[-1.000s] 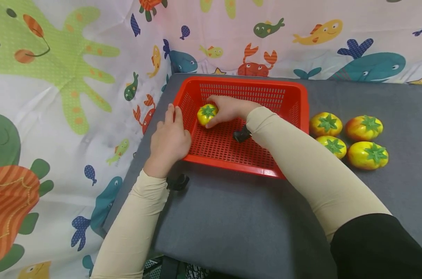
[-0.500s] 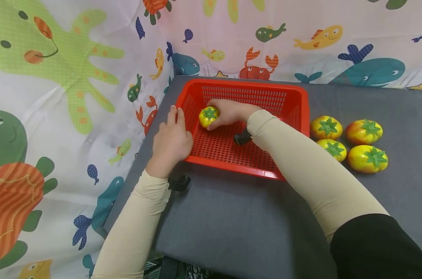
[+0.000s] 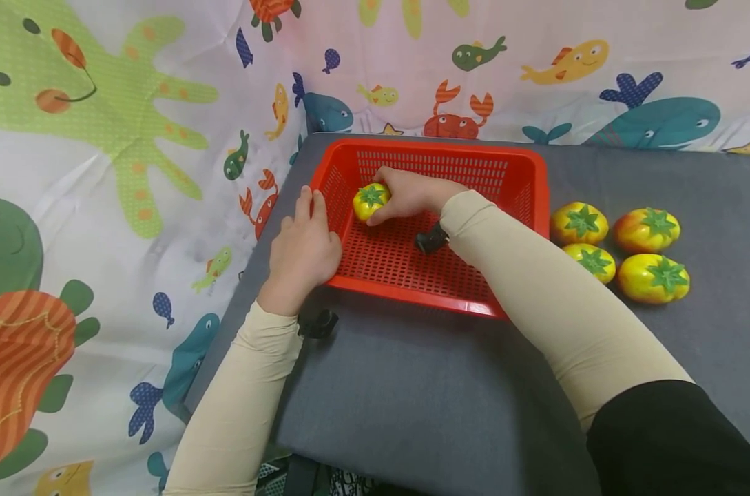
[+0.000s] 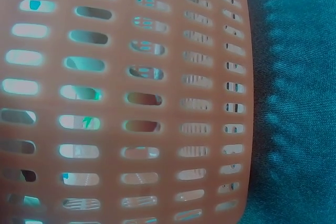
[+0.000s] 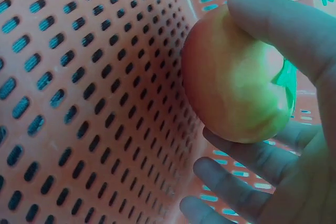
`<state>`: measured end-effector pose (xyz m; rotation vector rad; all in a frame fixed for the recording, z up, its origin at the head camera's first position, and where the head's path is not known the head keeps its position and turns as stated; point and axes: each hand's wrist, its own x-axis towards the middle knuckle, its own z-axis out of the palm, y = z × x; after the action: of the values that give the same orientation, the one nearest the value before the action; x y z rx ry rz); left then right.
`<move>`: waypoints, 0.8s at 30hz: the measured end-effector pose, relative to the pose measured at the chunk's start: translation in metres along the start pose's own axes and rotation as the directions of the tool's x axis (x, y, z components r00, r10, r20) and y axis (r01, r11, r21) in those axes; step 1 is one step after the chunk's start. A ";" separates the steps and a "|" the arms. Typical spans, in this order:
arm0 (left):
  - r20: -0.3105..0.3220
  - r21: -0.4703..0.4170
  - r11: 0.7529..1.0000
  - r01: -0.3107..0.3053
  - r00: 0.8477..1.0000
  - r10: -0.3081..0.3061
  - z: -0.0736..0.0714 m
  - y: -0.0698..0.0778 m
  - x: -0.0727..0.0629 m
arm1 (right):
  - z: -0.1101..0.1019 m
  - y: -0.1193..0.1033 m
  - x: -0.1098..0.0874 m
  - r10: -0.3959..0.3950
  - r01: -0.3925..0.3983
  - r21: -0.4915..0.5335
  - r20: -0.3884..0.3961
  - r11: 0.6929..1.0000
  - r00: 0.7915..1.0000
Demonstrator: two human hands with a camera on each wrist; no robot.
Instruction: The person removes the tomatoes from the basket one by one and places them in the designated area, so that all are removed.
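Inside the red plastic basket point(image 3: 412, 295), near its left end, my right hand point(image 3: 408, 193) grips a yellow-and-red fruit point(image 3: 371, 199) with a green star-shaped leaf top. In the right wrist view, the thumb lies on one side of the fruit point(image 5: 231, 77) and a finger on the other, while the remaining fingers spread away from it. My left hand point(image 3: 305, 251) rests on the basket's left rim, its fingers pointing away from me, two of them straight. The left wrist view is filled by the slotted basket wall point(image 4: 113, 108), with that hand out of sight.
Several similar fruits point(image 3: 653, 278) lie on the grey-covered table point(image 3: 412, 386), just right of the basket. A sea-animal curtain point(image 3: 375, 41) borders the table at the back and left.
My right hand and the fruit stay in nearly the same place, with the grip kept. My left hand remains at the basket's rim. The head view shifts slightly.
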<state>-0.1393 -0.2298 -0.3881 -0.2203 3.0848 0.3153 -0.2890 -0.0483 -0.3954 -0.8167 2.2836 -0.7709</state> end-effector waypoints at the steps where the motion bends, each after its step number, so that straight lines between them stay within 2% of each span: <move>1: 0.001 0.001 1.000 0.001 1.000 -0.001 0.000 0.000 0.000 | -0.001 0.000 0.000 0.000 0.000 0.002 -0.009 1.000 1.000; 7: 0.001 -0.006 1.000 0.002 1.000 -0.002 0.000 0.000 0.000 | -0.003 -0.001 -0.003 -0.018 0.019 0.021 -0.046 1.000 0.999; 17: -0.006 -0.011 1.000 0.002 1.000 -0.002 0.000 -0.003 -0.001 | 0.000 -0.005 -0.009 -0.026 0.030 0.055 -0.061 0.998 0.998; 24: -0.006 -0.010 1.000 0.002 1.000 -0.002 0.000 -0.001 0.000 | -0.001 -0.008 -0.017 -0.047 0.050 0.039 -0.078 0.998 0.996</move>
<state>-0.1387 -0.2311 -0.3883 -0.2254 3.0893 0.3309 -0.2758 -0.0408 -0.3841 -0.8397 2.3150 -0.8824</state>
